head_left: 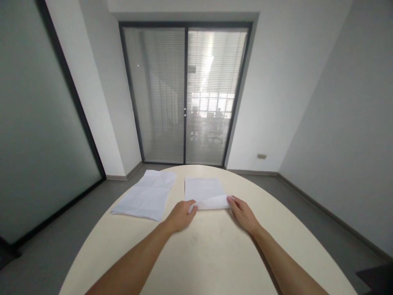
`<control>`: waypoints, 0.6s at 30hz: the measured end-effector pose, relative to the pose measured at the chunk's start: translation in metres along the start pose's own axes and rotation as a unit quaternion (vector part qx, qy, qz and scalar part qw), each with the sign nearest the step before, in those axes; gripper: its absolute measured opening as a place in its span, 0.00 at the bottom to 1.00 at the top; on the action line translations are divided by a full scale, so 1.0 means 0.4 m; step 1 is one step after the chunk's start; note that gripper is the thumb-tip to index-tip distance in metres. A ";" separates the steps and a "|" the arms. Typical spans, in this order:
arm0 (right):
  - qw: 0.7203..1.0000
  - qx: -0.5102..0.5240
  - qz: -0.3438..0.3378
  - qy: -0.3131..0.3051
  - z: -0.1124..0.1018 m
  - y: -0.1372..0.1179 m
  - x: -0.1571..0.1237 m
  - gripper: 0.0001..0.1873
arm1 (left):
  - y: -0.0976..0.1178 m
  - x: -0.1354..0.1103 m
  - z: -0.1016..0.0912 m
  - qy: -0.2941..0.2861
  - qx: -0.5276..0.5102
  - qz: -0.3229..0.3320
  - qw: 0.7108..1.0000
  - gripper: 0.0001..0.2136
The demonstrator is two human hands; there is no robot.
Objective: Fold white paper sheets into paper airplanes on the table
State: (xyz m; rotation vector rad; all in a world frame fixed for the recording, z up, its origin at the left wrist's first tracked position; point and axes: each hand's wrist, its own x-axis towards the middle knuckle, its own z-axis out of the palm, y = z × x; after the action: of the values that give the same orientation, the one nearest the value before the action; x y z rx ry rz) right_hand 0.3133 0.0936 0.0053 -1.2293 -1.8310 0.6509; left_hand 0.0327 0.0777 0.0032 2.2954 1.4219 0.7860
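A white sheet of paper (pixel 203 187) lies in front of me, its near edge turned up and folded over into a band. My left hand (pixel 181 215) pinches the left end of that band between thumb and fingers. At the band's right end, my right hand (pixel 242 211) grips the paper in the same way. To the left, apart from both hands, rests a larger stack of creased white paper (pixel 145 194); how many sheets it has I cannot tell.
The papers lie on a round cream table (pixel 202 254) with a curved far edge. Beyond it stands a dark-framed glass door (pixel 185 94) with blinds. A frosted glass panel (pixel 39 123) is at left, and a dark object (pixel 376 276) shows at lower right.
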 end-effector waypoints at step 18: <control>1.000 -0.003 0.006 0.001 0.009 -0.002 -0.006 0.29 | -0.023 0.019 0.006 0.122 -0.041 -0.097 0.987 0.18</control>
State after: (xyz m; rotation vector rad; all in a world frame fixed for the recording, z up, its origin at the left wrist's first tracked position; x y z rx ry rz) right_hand 0.3102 0.0913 0.0030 -1.2454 -1.8250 0.6516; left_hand 0.0304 0.0884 -0.0016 2.0158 1.6537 1.0697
